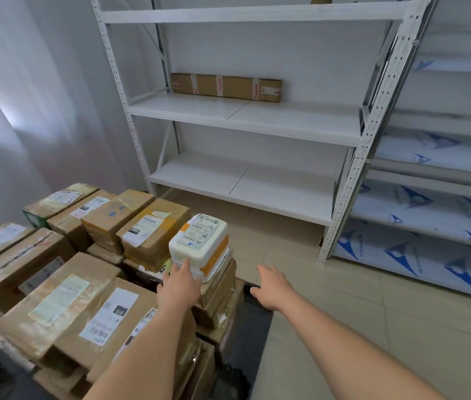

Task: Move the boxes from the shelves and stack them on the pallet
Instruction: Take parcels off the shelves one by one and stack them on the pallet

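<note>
On the stack, left hand [181,280] touches white box [199,241].

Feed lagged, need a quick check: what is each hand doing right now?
Left hand: open, fingers resting against the white foam box on the stack.
Right hand: open, holding nothing, in the air.
</note>
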